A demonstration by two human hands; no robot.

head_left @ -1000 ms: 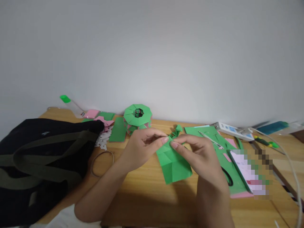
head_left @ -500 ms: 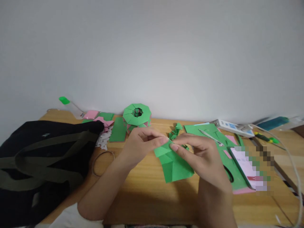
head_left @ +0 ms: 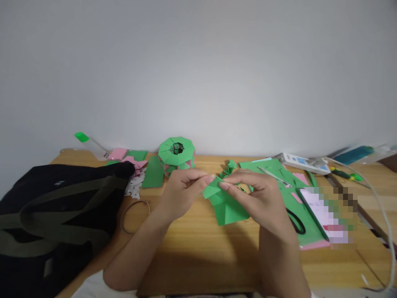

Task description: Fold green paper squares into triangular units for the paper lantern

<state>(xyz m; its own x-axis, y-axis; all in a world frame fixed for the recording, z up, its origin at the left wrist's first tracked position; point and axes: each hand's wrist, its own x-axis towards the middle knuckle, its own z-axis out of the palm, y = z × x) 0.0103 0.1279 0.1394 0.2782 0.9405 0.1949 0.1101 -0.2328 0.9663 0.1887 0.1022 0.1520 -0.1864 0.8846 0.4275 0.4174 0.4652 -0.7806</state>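
Between my two hands hangs a creased sheet of green paper (head_left: pixel 231 210), held up off the wooden table. My left hand (head_left: pixel 186 191) pinches its upper left edge between thumb and forefinger. Close beside it, the thumb and forefinger of my right hand (head_left: pixel 256 192) pinch the upper edge, and a strip along the top is folded over. Behind the hands stands a round green and pink folded-paper piece (head_left: pixel 177 154) with a hole in its middle. Small folded green pieces (head_left: pixel 230 166) lie just beyond the right fingers, partly hidden by them.
A black bag (head_left: pixel 62 223) covers the table's left side, a ring-shaped band (head_left: pixel 122 219) beside it. On the right lie green sheets (head_left: pixel 273 165), a pen (head_left: pixel 274 177), a phone (head_left: pixel 319 211), a black loop (head_left: pixel 299 227) and a power strip (head_left: pixel 305 162) with a white cable (head_left: pixel 386 223).
The green paper has risen slightly and its lower part is tilted further away. Both hands still pinch its top edge, fingertips close together. The camera view has shifted slightly.
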